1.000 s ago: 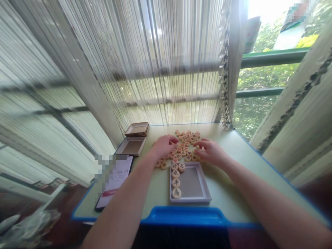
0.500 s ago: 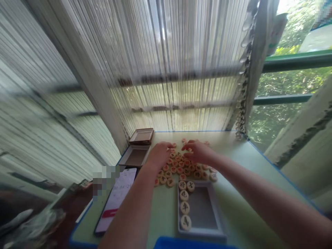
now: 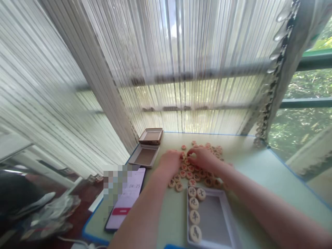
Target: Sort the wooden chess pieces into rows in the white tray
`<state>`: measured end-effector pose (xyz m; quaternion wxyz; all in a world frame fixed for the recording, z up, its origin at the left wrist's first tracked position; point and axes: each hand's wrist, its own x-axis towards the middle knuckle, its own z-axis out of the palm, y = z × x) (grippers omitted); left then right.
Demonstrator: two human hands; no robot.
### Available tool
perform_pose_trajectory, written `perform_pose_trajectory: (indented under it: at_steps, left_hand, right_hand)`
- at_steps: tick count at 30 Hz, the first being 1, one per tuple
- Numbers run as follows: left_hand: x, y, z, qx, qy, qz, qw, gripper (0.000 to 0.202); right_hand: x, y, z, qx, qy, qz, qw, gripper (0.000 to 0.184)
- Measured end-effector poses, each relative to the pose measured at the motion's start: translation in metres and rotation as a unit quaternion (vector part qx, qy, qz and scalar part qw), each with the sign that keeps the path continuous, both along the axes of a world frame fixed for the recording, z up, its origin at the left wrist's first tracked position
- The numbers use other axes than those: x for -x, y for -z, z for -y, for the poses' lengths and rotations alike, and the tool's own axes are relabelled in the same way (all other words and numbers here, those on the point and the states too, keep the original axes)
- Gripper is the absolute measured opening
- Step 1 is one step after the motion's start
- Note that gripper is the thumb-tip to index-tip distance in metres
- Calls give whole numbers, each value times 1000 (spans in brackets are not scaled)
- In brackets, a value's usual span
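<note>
Several round wooden chess pieces (image 3: 197, 171) with red and black characters lie scattered on the pale green table (image 3: 249, 166). My left hand (image 3: 169, 162) rests on the left side of the pile, fingers curled over pieces. My right hand (image 3: 201, 157) reaches across to the pile's middle, its fingertips pinched on a piece beside my left hand. In front of the pile stands a shallow grey tray (image 3: 220, 221); several black-marked pieces (image 3: 194, 216) sit in a column along its left side.
A phone (image 3: 128, 200) with a lit screen lies at the table's left edge. Two small open boxes (image 3: 147, 148) stand at the back left. Striped curtains hang behind the table, with a window at the right. Clutter sits lower left, off the table.
My right hand has moved left over the pile, close to my left hand. The camera has swung left and down, so the table sits further right in view.
</note>
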<state>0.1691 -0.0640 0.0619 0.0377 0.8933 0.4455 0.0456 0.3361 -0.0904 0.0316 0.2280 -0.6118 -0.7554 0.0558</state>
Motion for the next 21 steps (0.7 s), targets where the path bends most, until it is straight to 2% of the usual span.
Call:
perform_pose_trajectory:
  at_steps: [7, 10, 13, 16, 19, 21]
  left_hand:
    - [-1, 3, 2, -25, 11, 21, 999, 27]
    - [-3, 6, 0, -22, 9, 45, 999, 27]
    - [-5, 8, -2, 10, -10, 83, 996, 27]
    - [-8, 9, -2, 47, -20, 132, 990, 28]
    - [-11, 5, 1, 81, 19, 212, 974, 30]
    - [-13, 2, 4, 115, 49, 276, 953, 30]
  right_hand:
    - [-1, 3, -8, 20, 16, -18, 1000, 30]
    - [-2, 5, -12, 18, 8, -21, 1000, 26]
    - [-4, 2, -11, 12, 21, -71, 997, 21]
    - [-4, -8, -1, -3, 45, -159, 986, 23]
    - [-2, -19, 17, -5, 69, -231, 970, 25]
    - [-1, -25, 32, -6, 78, -267, 960, 24]
